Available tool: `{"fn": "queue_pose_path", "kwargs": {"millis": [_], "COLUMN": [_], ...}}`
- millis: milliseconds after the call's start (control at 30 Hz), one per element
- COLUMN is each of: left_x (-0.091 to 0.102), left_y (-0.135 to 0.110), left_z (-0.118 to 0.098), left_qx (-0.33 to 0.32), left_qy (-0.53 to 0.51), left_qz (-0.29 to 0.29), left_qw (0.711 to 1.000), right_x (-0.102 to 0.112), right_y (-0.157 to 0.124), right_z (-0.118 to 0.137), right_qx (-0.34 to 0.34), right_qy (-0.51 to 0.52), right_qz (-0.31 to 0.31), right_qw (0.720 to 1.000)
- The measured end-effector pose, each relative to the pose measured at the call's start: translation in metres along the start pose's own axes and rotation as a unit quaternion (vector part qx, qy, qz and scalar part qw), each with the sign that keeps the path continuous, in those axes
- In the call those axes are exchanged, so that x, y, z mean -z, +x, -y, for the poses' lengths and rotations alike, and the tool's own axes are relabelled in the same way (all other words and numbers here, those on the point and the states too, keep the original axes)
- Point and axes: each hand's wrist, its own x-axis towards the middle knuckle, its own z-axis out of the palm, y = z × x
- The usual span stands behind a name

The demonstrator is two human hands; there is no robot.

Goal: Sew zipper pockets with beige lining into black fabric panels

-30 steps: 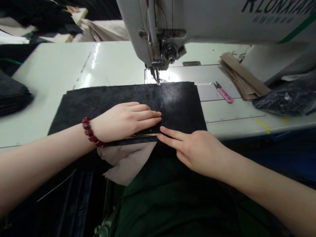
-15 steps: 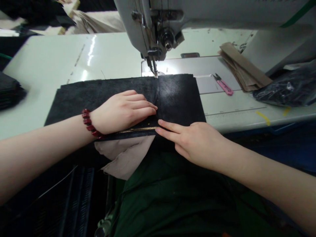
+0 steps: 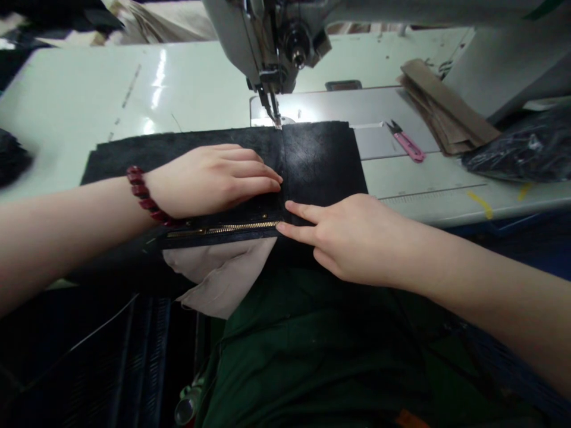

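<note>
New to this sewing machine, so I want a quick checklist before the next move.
Needle at the top edge of the dark panel: ok.
Left hand lying flat on the panel: ok.
Right hand fingers resting on the panel near the zipper: ok.
Zipper lying straight along the near edge: ok.
Beige lining hanging below the zipper, away from the needle: ok.
Thread tension: cannot tell.
</note>
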Motion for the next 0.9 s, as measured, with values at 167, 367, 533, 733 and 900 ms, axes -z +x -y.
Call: {"fn": "queue_pose_path", "kwargs": {"millis": [167, 367, 533, 733, 900], "left_x": [-0.001, 0.000, -0.002, 0.000, 0.002], "left_y": [0.011, 0.013, 0.010, 0.010, 0.017], "left_z": [0.014, 0.013, 0.006, 0.010, 0.023], "left_qx": [0.006, 0.003, 0.038, 0.032, 0.005], "left_qy": [-0.020, 0.062, 0.100, 0.075, 0.049], "left_qz": [-0.016, 0.011, 0.000, 0.017, 0.005], "left_qw": [1.000, 0.998, 0.994, 0.997, 0.999], "right_x": [0.001, 0.002, 0.004, 0.006, 0.010], "right_y": [0.002, 0.002, 0.002, 0.002, 0.000], "right_z": [0.001, 0.001, 0.002, 0.002, 0.005], "right_qx": [-0.001, -0.009, -0.007, -0.007, -0.006], "right_qy": [-0.010, -0.008, -0.004, -0.018, -0.027], "right_qz": [0.006, 0.025, 0.028, 0.038, 0.030], "right_qw": [1.000, 1.000, 1.000, 0.999, 0.999]}}
